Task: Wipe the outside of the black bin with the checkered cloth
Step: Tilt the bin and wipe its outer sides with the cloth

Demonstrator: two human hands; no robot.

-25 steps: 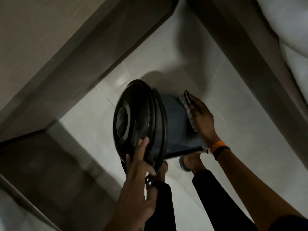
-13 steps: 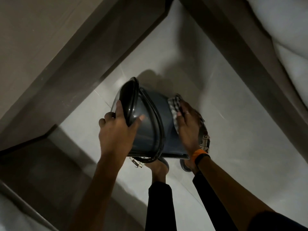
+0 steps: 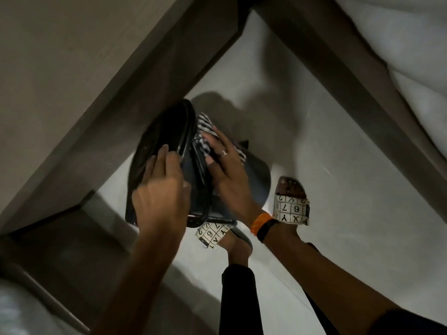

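The black bin (image 3: 256, 175) is tipped on its side above the floor, its glossy lid (image 3: 162, 139) facing left. My left hand (image 3: 162, 192) grips the lid's rim and the top of the bin. My right hand (image 3: 226, 170) lies flat on the bin's side just behind the lid and presses the black-and-white checkered cloth (image 3: 204, 128) against it. Part of the cloth sticks out past my fingers; the rest is hidden under my palm. The lower bin wall is hidden by my hands.
Both of my feet in patterned sandals (image 3: 291, 210) stand on the pale tiled floor (image 3: 338, 165) right under the bin. A dark wooden frame (image 3: 169, 68) runs along the left and right. White bedding (image 3: 411, 56) lies at the top right.
My right hand slid the cloth up the bin's side toward the lid. The bin has turned further left, and my left hand has shifted lower on the lid. The view dropped, showing my sandals.
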